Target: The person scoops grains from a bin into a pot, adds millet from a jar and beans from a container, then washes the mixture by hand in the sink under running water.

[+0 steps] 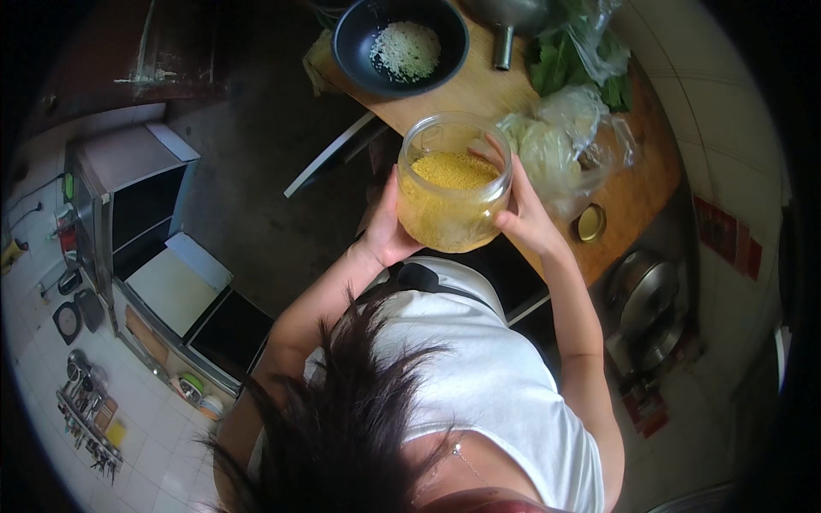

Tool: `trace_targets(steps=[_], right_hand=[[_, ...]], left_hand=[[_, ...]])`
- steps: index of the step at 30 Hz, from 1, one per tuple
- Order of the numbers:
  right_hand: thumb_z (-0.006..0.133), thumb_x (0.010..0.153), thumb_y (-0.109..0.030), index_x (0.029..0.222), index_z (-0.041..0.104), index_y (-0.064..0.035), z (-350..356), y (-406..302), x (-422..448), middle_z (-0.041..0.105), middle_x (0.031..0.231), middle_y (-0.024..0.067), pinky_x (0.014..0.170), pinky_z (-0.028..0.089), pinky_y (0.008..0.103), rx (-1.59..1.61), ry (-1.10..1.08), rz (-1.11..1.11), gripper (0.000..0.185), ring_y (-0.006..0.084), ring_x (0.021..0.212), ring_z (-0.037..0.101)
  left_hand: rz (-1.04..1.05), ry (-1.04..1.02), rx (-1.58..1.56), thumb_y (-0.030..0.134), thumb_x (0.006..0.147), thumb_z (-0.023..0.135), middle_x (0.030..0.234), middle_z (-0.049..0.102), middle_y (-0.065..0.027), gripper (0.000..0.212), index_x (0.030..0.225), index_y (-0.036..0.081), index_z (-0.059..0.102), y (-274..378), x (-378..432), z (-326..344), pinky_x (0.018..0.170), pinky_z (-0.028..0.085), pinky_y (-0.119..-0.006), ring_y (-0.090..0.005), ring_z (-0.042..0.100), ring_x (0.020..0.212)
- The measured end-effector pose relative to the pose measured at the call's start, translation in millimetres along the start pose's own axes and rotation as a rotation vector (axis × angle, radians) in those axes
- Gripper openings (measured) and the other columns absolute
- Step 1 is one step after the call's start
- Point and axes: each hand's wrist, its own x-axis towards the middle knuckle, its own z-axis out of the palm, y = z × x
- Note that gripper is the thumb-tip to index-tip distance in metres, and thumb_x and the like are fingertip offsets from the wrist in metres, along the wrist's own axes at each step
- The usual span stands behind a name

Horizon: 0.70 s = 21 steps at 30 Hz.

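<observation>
A clear, wide-mouthed plastic jar is held up before my body, its mouth uncovered. Small yellow grains that look like millet fill it to a little above halfway. My left hand grips the jar's left side and lower edge. On the opposite side, my right hand holds the wall, some fingers showing through the clear plastic behind the rim. Beyond the jar, a dark bowl contains a heap of white rice. A round gold-coloured lid lies on the wooden table to the right.
The wooden tabletop bears clear plastic bags, green leafy vegetables and a metal vessel with a tubular handle. Metal cookware stands beyond the table's right end. A counter and a utensil rack are at left.
</observation>
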Motion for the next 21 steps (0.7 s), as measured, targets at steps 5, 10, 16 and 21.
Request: trace_targets(steps=[5, 10, 16, 21], right_hand=[[0.058, 0.073, -0.053, 0.135, 0.016, -0.0003, -2, -16, 44, 0.023, 0.138, 0.0176, 0.104, 0.018, 0.0355, -0.057, 0.094, 0.075, 0.092, 0.0273, 0.129, 0.022], [0.051, 0.080, -0.050, 0.134, 0.017, 0.0031, 12, -24, 85, 0.026, 0.137, 0.0194, 0.104, 0.017, 0.0359, -0.047, 0.190, 0.174, 0.083, 0.0282, 0.129, 0.022], [0.052, 0.078, -0.053, 0.133, 0.016, 0.0067, 20, -51, 109, 0.027, 0.135, 0.0231, 0.104, 0.017, 0.0357, -0.110, 0.271, 0.251, 0.089, 0.0294, 0.129, 0.021], [0.054, 0.077, -0.054, 0.132, 0.016, 0.0080, 25, -73, 120, 0.028, 0.134, 0.0227, 0.102, 0.020, 0.0352, -0.068, 0.305, 0.292, 0.092, 0.0286, 0.127, 0.024]], left_hand=[[0.234, 0.038, 0.567, 0.045, 0.091, 0.033, 0.137, 0.026, -0.0056, 0.059, 0.138, 0.016, 0.012, 62, 1, 24, 0.095, 0.035, -0.039, -0.0216, 0.031, 0.123], [0.239, -0.194, 0.766, 0.020, 0.083, 0.059, 0.142, 0.006, -0.0094, 0.088, 0.138, 0.017, -0.010, 105, 17, 24, 0.103, 0.022, -0.039, -0.0226, 0.012, 0.130], [0.064, -0.130, 0.707, 0.010, 0.081, 0.060, 0.142, 0.001, -0.0088, 0.093, 0.136, 0.015, -0.016, 141, 27, 42, 0.104, 0.017, -0.036, -0.0214, 0.009, 0.131], [-0.017, -0.155, 0.656, 0.007, 0.082, 0.057, 0.140, 0.007, -0.0090, 0.090, 0.136, 0.015, -0.014, 158, 31, 48, 0.102, 0.024, -0.035, -0.0209, 0.014, 0.129]])
